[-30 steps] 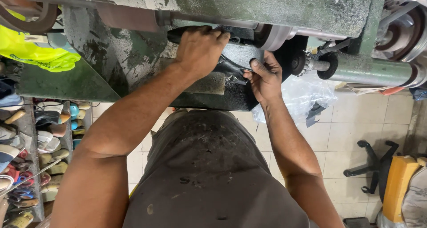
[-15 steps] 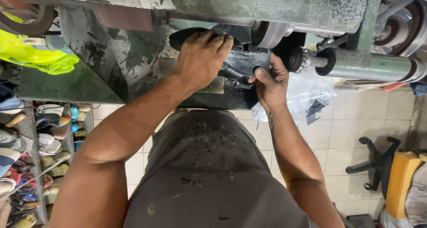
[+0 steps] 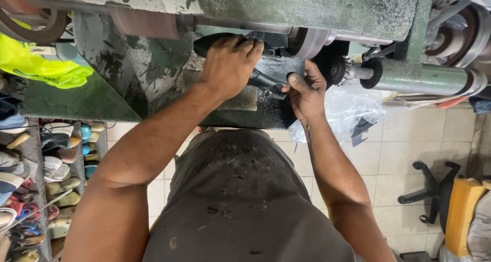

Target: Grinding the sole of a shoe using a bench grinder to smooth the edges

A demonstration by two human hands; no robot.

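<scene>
- Since a second ago both hands have slid slightly left along the machine; left hand point(image 3: 230, 65) now sits further over the top of the dark shoe point(image 3: 273, 70), right hand point(image 3: 306, 90) has come in tighter under its end.
- Green finishing machine point(image 3: 307, 6): biggest thing in view, spans the whole top edge, paint worn and grimy. Horizontal shaft runs across it with a brown sanding drum point(image 3: 146, 21) left of the hands and a pale wheel point(image 3: 307, 39) just right of the shoe.
- Grey-green shaft housing point(image 3: 424, 78) sticks out to the right, with a small black brush head point(image 3: 337, 70) at its inner end, just beside the right hand.
- Dusty grey apron point(image 3: 240, 195) fills the lower centre.
- Shoe rack point(image 3: 30, 180) at lower left, mixed pairs stacked on it; yellow-green bag point(image 3: 41, 67) above it.
- Clear plastic bag point(image 3: 348, 114) on the tiled floor right of the right forearm; black chair base point(image 3: 434, 185) further right.
- Shoe: held up against the machine between drum and pale wheel, at or very near the shaft — contact point hidden by the left hand, can't confirm.
- Left hand: palm down, fingers together and curled over the shoe's top, clamped on it.
- Right hand: thumb and fingers pinched on the shoe's right end from below.
</scene>
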